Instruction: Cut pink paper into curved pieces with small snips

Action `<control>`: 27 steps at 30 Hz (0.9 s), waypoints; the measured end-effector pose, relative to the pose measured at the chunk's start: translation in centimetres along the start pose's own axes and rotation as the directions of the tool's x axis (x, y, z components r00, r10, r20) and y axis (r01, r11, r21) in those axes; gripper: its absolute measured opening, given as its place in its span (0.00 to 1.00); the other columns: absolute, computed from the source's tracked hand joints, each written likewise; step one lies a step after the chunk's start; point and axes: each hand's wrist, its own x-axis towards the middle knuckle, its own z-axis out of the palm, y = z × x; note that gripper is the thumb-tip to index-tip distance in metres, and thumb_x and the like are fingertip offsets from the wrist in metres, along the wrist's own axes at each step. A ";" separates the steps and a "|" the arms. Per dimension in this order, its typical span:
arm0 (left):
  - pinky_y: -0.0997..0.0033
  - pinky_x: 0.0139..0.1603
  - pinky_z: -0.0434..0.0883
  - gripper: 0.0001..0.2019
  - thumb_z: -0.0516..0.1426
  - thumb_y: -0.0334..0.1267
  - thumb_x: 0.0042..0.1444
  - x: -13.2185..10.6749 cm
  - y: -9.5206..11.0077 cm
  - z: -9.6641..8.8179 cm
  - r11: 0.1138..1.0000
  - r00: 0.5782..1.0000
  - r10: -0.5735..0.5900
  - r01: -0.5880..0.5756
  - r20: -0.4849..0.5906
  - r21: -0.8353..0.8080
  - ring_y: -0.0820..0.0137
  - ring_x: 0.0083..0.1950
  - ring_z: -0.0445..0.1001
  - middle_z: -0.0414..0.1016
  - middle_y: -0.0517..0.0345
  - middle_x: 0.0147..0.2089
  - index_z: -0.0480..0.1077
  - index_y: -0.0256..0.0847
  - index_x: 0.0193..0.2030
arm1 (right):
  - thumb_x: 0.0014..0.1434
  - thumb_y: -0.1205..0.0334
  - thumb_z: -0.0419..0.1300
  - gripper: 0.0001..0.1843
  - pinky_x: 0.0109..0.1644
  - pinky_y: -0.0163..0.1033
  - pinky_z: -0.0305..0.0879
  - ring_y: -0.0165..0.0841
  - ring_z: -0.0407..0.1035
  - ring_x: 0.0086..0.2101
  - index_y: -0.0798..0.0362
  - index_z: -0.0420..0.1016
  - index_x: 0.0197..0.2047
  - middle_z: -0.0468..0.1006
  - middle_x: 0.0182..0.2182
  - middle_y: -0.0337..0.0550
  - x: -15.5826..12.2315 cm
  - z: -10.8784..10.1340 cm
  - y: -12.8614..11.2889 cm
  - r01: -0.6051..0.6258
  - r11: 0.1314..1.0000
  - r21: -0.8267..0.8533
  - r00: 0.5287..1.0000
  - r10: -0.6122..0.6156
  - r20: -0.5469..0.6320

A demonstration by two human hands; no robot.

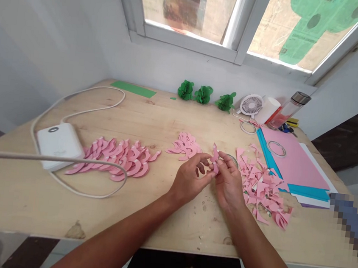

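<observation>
My left hand (190,178) and my right hand (230,182) meet over the middle of the wooden table (157,217). Together they pinch a small curved pink paper piece (215,156) between fingertips, held just above the tabletop. A small pile of pink curved pieces (184,145) lies just beyond my left hand. A heap of pink paper scraps (261,187) spreads to the right of my right hand. Further left, a long row of finished pink curved pieces (118,159) lies flat.
A white power adapter (59,143) with looping cable sits at the left. Three green paper trees (204,95), a small white fan (251,105) and a bottle (288,109) stand at the back. Pink and blue paper sheets (294,165) with tape rings lie at the right.
</observation>
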 end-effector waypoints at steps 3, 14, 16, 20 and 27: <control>0.75 0.30 0.66 0.16 0.58 0.39 0.49 0.0 0.0 -0.1 1.000 1.000 -0.012 0.012 -0.004 -0.012 0.74 0.30 0.69 0.72 0.57 0.37 0.66 0.42 0.46 | 0.45 0.61 0.65 0.20 0.36 0.35 0.65 0.27 0.69 0.28 0.51 0.70 0.43 0.72 0.28 0.35 -0.1 0.1 0.0 0.000 1.000 0.016 1.000 0.000 -0.008; 0.75 0.32 0.66 0.13 0.59 0.41 0.49 0.6 0.3 -0.8 0.980 0.989 -0.083 0.059 -0.119 -0.189 0.74 0.32 0.70 0.72 0.57 0.37 0.68 0.40 0.41 | 0.45 0.59 0.65 0.21 0.33 0.36 0.65 0.30 0.71 0.29 0.52 0.70 0.44 0.72 0.28 0.37 -0.2 0.0 0.7 0.047 0.994 -0.097 0.999 -0.045 0.019; 0.75 0.32 0.66 0.12 0.58 0.40 0.49 0.6 0.3 -0.9 0.982 0.991 -0.061 0.038 -0.120 -0.184 0.74 0.32 0.70 0.72 0.56 0.38 0.67 0.40 0.40 | 0.45 0.60 0.65 0.20 0.33 0.35 0.64 0.29 0.70 0.29 0.52 0.70 0.44 0.72 0.27 0.36 -0.3 0.1 0.8 0.057 0.992 -0.112 0.998 -0.055 0.024; 0.75 0.32 0.67 0.10 0.58 0.39 0.50 0.5 0.3 -0.8 0.983 0.993 -0.035 0.015 -0.109 -0.184 0.74 0.33 0.70 0.73 0.56 0.38 0.65 0.40 0.39 | 0.46 0.61 0.64 0.20 0.34 0.35 0.64 0.28 0.69 0.28 0.52 0.69 0.44 0.73 0.27 0.36 -0.4 0.2 0.9 0.085 0.985 -0.152 0.996 -0.080 0.041; 0.75 0.33 0.67 0.09 0.57 0.36 0.51 0.4 0.3 -0.9 0.981 0.993 -0.024 0.001 -0.114 -0.193 0.74 0.34 0.70 0.72 0.56 0.38 0.64 0.40 0.38 | 0.49 0.62 0.62 0.19 0.37 0.35 0.63 0.26 0.67 0.27 0.51 0.68 0.45 0.71 0.27 0.34 -0.5 0.1 1.0 0.133 0.974 -0.185 0.989 -0.118 0.091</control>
